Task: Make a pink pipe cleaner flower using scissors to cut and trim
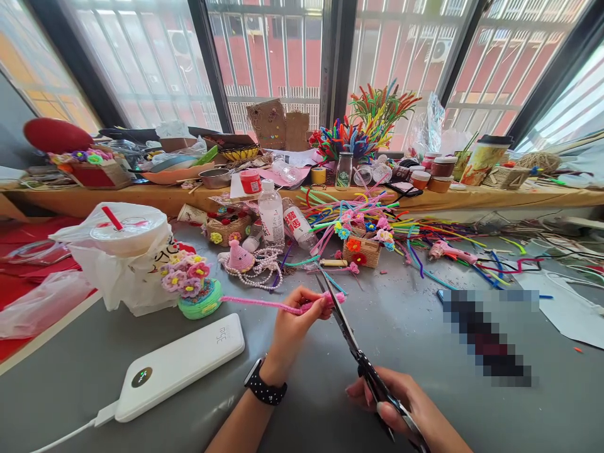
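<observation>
My left hand (295,324), with a black watch on the wrist, is pinched on a pink pipe cleaner (264,304) that stretches left toward a green base topped with small pink flowers (193,286). My right hand (401,402) grips black scissors (352,343). The blades point up and away, and they meet the pink pipe cleaner's right end just beyond my left fingertips.
A white power bank (182,365) with a cable lies at the left front. A bagged drink cup (127,242), bottles (272,217), a pearl string (257,264), small baskets (361,250) and several loose pipe cleaners (425,233) crowd the grey table. A cluttered wooden shelf (141,198) runs under the windows.
</observation>
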{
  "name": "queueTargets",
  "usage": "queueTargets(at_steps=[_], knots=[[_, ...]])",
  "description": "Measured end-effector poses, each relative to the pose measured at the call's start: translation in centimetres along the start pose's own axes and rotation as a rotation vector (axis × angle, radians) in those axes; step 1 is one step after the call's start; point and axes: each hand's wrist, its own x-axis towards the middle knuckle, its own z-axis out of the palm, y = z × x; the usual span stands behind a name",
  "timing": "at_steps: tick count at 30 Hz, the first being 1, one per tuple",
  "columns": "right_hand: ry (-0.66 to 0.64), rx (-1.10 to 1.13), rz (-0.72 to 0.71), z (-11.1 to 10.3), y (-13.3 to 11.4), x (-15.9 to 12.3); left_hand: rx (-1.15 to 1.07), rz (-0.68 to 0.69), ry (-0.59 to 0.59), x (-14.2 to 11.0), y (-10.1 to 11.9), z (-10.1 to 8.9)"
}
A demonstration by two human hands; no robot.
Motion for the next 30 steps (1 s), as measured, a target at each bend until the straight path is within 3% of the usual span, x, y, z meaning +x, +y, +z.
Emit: queueTargets(at_steps=[9, 20, 30], knots=[[0.109, 0.090, -0.026, 1.1, 1.0, 0.5, -0.015, -0.025, 0.002, -0.2, 0.3, 0.2], [0.010, 0.125, 0.070, 0.0, 2.4, 1.3, 0.103, 0.016, -0.050, 0.5, -0.5, -0.5], [0.039, 0.159, 0.020, 1.5, 1.9, 1.5, 0.050, 0.016, -0.053, 0.5, -0.4, -0.6]])
